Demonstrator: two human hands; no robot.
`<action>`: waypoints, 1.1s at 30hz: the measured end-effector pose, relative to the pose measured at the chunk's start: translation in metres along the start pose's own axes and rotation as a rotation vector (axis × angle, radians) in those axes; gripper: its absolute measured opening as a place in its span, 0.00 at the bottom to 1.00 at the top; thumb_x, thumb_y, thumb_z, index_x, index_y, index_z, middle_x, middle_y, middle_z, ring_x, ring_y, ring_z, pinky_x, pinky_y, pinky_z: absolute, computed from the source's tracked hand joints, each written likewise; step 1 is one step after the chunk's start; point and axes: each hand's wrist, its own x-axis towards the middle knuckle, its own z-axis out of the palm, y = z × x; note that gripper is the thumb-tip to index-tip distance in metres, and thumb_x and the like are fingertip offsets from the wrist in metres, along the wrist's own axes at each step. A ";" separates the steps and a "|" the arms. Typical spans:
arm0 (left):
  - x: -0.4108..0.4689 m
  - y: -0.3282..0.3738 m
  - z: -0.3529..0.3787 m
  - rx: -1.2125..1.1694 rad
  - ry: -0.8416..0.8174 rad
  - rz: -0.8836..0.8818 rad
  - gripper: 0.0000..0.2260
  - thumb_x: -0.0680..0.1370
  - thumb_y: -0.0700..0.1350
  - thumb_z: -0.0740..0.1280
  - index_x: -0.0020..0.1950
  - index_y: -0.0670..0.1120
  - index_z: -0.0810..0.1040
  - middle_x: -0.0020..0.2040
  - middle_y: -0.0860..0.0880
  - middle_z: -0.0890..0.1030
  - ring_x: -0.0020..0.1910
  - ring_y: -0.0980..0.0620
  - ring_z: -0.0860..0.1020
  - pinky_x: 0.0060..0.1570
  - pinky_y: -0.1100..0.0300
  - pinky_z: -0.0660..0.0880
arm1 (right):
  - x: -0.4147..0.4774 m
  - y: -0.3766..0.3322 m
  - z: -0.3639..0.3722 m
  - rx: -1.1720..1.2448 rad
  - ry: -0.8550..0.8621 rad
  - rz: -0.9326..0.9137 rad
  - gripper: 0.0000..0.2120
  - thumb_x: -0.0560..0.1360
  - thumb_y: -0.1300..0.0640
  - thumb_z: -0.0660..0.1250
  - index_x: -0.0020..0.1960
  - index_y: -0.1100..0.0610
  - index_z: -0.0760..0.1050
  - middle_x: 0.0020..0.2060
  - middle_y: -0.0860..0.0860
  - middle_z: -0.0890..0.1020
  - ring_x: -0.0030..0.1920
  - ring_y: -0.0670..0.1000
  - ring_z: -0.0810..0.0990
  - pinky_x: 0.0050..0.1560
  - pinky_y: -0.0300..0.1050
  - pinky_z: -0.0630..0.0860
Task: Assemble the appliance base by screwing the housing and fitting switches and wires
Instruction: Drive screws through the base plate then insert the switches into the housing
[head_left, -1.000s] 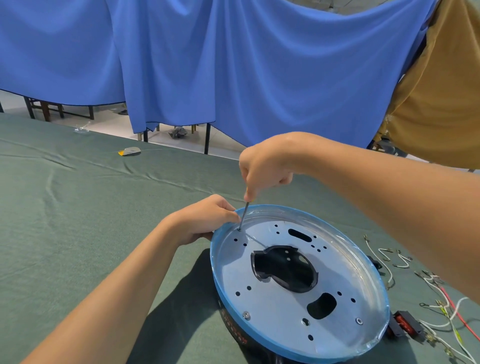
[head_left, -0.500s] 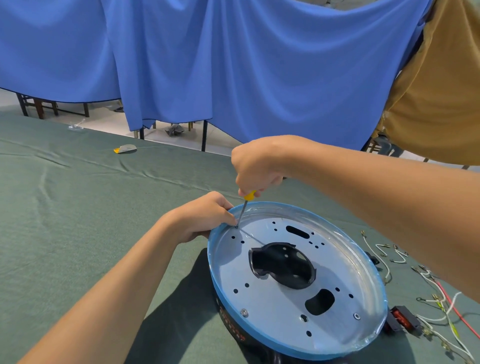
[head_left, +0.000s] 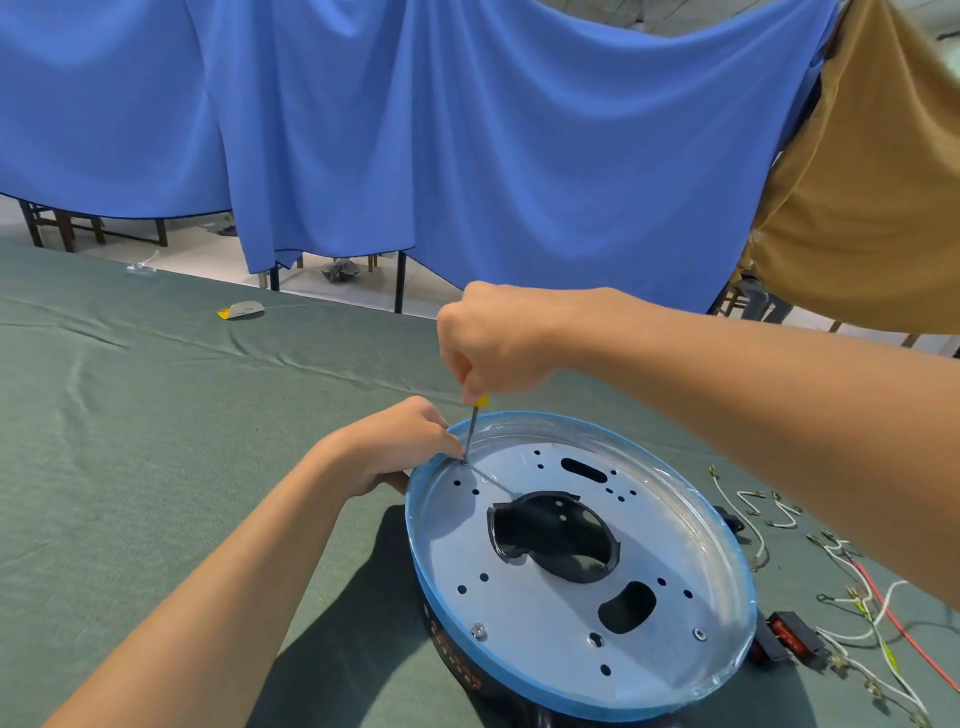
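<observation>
right hand (head_left: 493, 343) swallows nearly all of the screwdriver (head_left: 471, 431) handle, only a yellow nub and the thin shaft showing above the appliance base (head_left: 571, 649). what the tip meets at the base's far-left rim is too small to make out. left hand (head_left: 384, 452) crowds that same spot, fingertips tucked away, so what they pinch can't be told. the base's near edge drops off the bottom of the picture, and the lettering (head_left: 457, 670) on its black side is too small to read. right of the base, the red switch (head_left: 784, 631) sits half behind the rim and the wires (head_left: 878, 623) run off the right edge. far beyond the base's left, a small grey and yellow thing (head_left: 241, 310), unidentifiable.
</observation>
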 end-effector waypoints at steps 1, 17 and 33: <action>0.000 0.000 0.000 0.005 -0.001 -0.002 0.07 0.76 0.40 0.67 0.44 0.37 0.82 0.36 0.43 0.85 0.31 0.47 0.82 0.30 0.59 0.77 | 0.001 0.000 0.001 0.000 0.002 -0.005 0.17 0.75 0.54 0.71 0.32 0.51 0.67 0.28 0.50 0.74 0.32 0.49 0.73 0.29 0.42 0.69; -0.010 0.014 0.006 0.154 0.032 -0.140 0.06 0.78 0.46 0.69 0.49 0.45 0.78 0.43 0.46 0.84 0.39 0.48 0.83 0.27 0.61 0.76 | -0.082 0.045 0.079 0.617 0.316 0.643 0.23 0.80 0.50 0.61 0.37 0.67 0.75 0.30 0.60 0.78 0.31 0.52 0.70 0.33 0.43 0.65; -0.021 0.023 0.014 -0.271 -0.006 -0.306 0.07 0.79 0.40 0.66 0.50 0.36 0.79 0.37 0.40 0.85 0.29 0.43 0.83 0.27 0.55 0.78 | -0.141 0.035 0.158 1.126 0.708 0.701 0.16 0.79 0.49 0.63 0.36 0.51 0.80 0.28 0.46 0.81 0.31 0.47 0.77 0.37 0.50 0.77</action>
